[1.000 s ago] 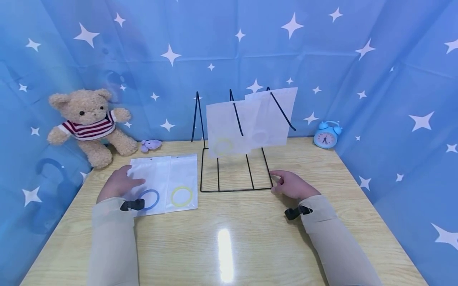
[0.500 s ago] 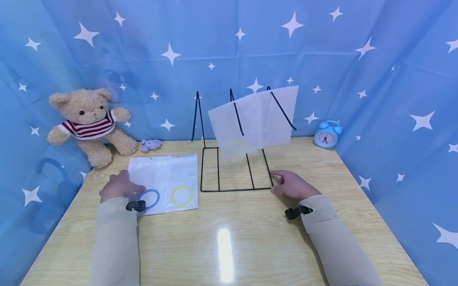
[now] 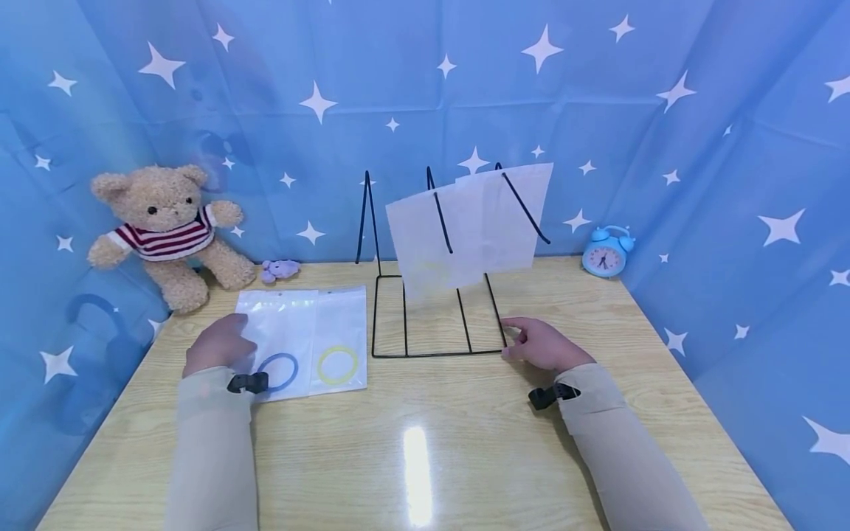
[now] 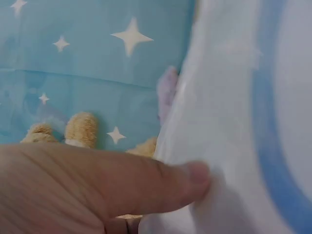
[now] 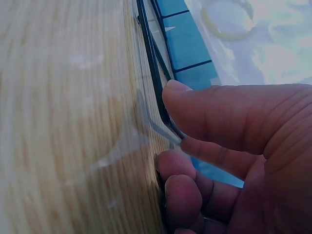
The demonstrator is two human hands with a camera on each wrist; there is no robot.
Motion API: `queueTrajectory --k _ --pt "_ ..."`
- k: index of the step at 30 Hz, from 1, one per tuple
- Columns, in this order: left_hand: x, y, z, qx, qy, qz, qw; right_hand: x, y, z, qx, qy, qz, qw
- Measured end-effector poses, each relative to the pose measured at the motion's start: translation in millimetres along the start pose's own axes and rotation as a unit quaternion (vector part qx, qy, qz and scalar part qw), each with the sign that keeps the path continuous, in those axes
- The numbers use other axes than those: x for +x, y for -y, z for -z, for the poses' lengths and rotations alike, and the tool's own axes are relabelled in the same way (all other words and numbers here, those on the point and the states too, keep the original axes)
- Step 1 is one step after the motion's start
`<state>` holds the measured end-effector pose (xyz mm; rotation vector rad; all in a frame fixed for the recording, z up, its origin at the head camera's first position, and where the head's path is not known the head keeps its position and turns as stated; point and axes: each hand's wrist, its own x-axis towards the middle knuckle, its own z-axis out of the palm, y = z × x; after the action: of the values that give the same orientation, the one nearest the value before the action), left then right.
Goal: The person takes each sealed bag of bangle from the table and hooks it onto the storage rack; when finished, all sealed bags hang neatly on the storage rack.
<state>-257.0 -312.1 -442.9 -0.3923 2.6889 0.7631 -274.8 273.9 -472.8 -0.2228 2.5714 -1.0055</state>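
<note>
Two white plastic bags lie overlapping on the table at left. The left bag shows a blue ring, the right bag a yellow ring. My left hand pinches the left bag's outer edge; its thumb lies on top in the left wrist view, the fingers mostly hidden beneath. My right hand grips the front right corner of a black wire rack, thumb and fingers around the wire. Two more white bags, one at left and one at right, hang tilted on the rack's upper arms.
A teddy bear in a striped shirt sits at the back left, beside a small purple toy. A blue alarm clock stands at the back right. A starry blue curtain borders the wooden table.
My left hand has shifted slightly down and left to the bag's outer edge. The left hanging bag has swung and tilted. My right hand stays on the rack.
</note>
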Motion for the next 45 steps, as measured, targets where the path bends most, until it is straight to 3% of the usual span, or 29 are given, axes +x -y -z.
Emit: queueTrajectory --k 4,10,14,17,21,28,35,41,45 --pt "-2.8 -1.1 8.3 -0.045 0.022 -0.019 0.9986 1.0 -1 0 -0.005 0.0 -0.002 1.0" --pt "-2.0 -0.2 13.6 -0.076 0.033 -0.05 0.9953 1.5 -2 -1 -0.005 -0.003 -0.001 1.0" --pt "-3.9 -3.6 15.9 -0.093 0.023 -0.074 0.9927 0.5 -2 -2 -0.009 -0.008 0.004 0.9999" --pt "-7.2 -7.8 17.7 -0.106 -0.007 -0.102 0.9891 0.3 -1 -1 -0.011 -0.008 0.007 0.9999" --pt "-13.7 -14.6 20.5 -0.14 -0.045 -0.143 0.9787 1.1 0 -1 -0.009 -0.011 0.002 0.9999" --pt "-25.8 -26.6 26.8 -0.196 -0.071 -0.153 0.966 2.3 -1 -3 -0.002 -0.015 0.0 0.9999" --pt "-42.3 -36.8 30.6 -0.244 -0.108 -0.179 0.9469 0.3 1 -4 -0.008 -0.018 -0.001 0.9998" --pt "-53.8 -43.0 32.9 -0.25 -0.115 -0.23 0.9335 -1.4 3 -4 -0.011 -0.019 0.006 0.9998" --pt "-61.6 -46.8 33.7 -0.255 -0.121 -0.283 0.9167 -0.5 3 -4 -0.01 -0.02 0.005 0.9997"
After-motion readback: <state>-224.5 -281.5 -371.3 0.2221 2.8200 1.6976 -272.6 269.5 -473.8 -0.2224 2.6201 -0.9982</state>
